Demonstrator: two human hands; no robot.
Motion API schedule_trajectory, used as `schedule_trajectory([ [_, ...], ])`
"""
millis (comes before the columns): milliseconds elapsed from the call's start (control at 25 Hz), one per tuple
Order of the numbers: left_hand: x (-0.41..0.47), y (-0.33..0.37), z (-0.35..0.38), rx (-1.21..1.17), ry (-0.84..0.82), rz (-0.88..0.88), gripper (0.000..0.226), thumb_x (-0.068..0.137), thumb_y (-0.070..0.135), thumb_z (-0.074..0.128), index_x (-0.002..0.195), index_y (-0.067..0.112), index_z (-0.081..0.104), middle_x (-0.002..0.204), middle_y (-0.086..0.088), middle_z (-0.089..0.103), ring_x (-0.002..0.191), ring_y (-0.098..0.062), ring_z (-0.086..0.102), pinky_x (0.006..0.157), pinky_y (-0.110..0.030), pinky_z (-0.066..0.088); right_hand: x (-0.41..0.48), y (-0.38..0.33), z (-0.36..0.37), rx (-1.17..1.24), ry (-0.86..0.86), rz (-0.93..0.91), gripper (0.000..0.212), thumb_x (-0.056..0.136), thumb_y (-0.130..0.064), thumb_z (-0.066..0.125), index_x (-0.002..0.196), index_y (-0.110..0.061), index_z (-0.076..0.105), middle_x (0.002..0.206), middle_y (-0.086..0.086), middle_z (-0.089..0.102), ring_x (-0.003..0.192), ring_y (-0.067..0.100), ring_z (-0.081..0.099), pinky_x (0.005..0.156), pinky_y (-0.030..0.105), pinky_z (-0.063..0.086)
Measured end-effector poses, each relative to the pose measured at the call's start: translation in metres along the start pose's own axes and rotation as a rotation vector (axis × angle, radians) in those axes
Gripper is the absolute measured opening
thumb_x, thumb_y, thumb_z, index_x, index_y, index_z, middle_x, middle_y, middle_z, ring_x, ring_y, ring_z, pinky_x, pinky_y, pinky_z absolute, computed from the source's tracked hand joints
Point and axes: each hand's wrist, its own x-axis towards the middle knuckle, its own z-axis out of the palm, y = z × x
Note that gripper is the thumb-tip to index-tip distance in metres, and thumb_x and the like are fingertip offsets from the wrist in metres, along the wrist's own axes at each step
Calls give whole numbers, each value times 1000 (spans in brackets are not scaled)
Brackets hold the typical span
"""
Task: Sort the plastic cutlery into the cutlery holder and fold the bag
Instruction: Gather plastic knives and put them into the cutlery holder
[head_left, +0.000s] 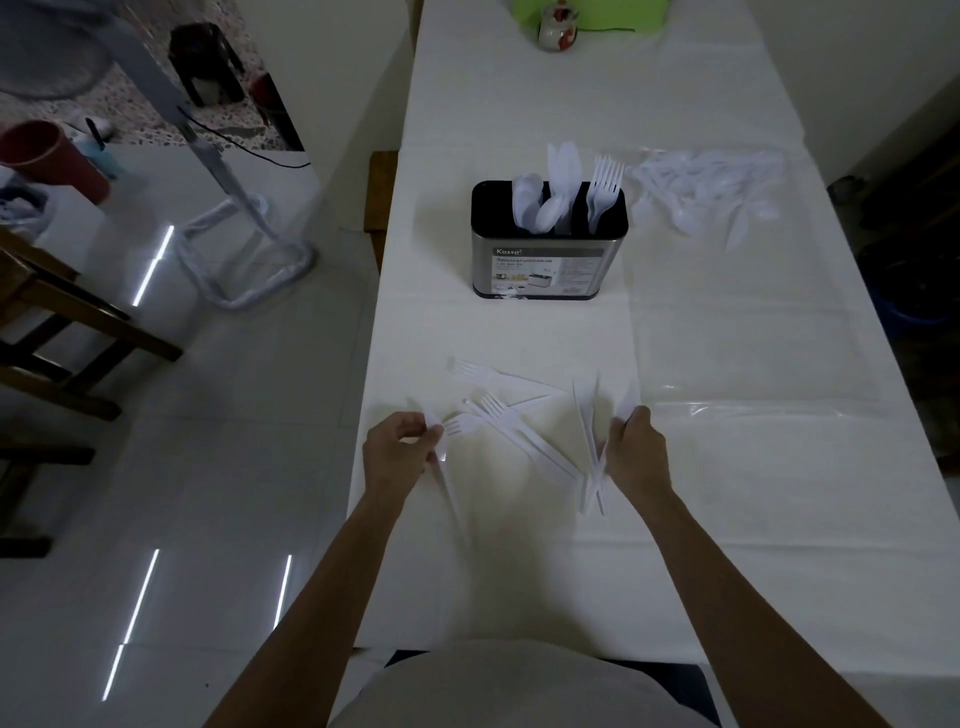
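Note:
A steel and black cutlery holder (548, 260) stands mid-table with white spoons, knives and forks upright in its compartments. In front of me several loose white plastic forks (498, 410) and knives lie scattered on the white tablecloth. My left hand (397, 454) pinches a white spoon (439, 441) whose handle trails toward me. My right hand (636, 449) grips a knife (626, 400) by its blade end, beside a small bunch of knives (592, 457). A clear plastic bag (753, 332) lies flat to the right, with a pile of cutlery (706, 195) at its far end.
A ceramic pot (558, 23) and a green object (618, 13) sit at the table's far end. The table's left edge (363, 415) drops to a glossy tiled floor. Wooden chairs (57, 322) and a white pipe stand (244, 234) are at left.

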Motion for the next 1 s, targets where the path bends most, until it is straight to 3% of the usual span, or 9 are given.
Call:
schedule_trajectory([
  [120, -4, 7, -2, -100, 0, 0, 14, 80, 10, 72, 91, 10, 64, 84, -4, 67, 42, -2, 60, 39, -13, 43, 3, -12, 7, 24, 3, -11, 30, 101, -21, 33, 106, 6, 45, 98, 32, 63, 92, 45, 61, 66, 36, 38],
  [280, -12, 17, -1, -127, -45, 24, 15, 80, 13, 73, 90, 16, 62, 81, 0, 68, 46, -2, 62, 42, -15, 44, -8, -13, 19, -205, -34, -80, 38, 96, -36, 47, 107, 0, 48, 101, 21, 65, 95, 39, 63, 66, 36, 43],
  [640, -24, 34, 11, -107, -158, 30, 19, 81, 11, 72, 97, 12, 63, 87, -7, 69, 51, -8, 64, 44, -16, 47, -22, 18, 8, -358, 24, -158, 28, 101, -23, 33, 111, -1, 47, 107, 17, 61, 94, 35, 64, 75, 41, 50],
  [720, -29, 46, 16, -152, -251, 45, 21, 81, 8, 71, 98, 14, 62, 82, -7, 70, 52, -12, 66, 46, -19, 48, -23, 17, 1, -194, -13, -182, 26, 101, -18, 32, 102, 1, 50, 94, 18, 63, 87, 35, 64, 69, 39, 47],
  [840, -38, 70, 25, -221, -430, 107, 24, 82, 5, 69, 102, 18, 64, 68, -3, 70, 57, -21, 68, 52, -24, 52, -42, 10, -11, 299, -212, -150, 23, 102, -15, 33, 90, -2, 47, 74, 10, 66, 69, 28, 67, 64, 35, 51],
  [1000, -44, 90, 45, -197, -543, 197, 24, 83, 2, 67, 105, 11, 67, 68, -6, 69, 53, -21, 67, 51, -24, 53, -72, -2, -26, 738, -499, -47, 27, 103, -20, 32, 108, -1, 50, 85, 14, 71, 64, 24, 69, 60, 27, 56],
])
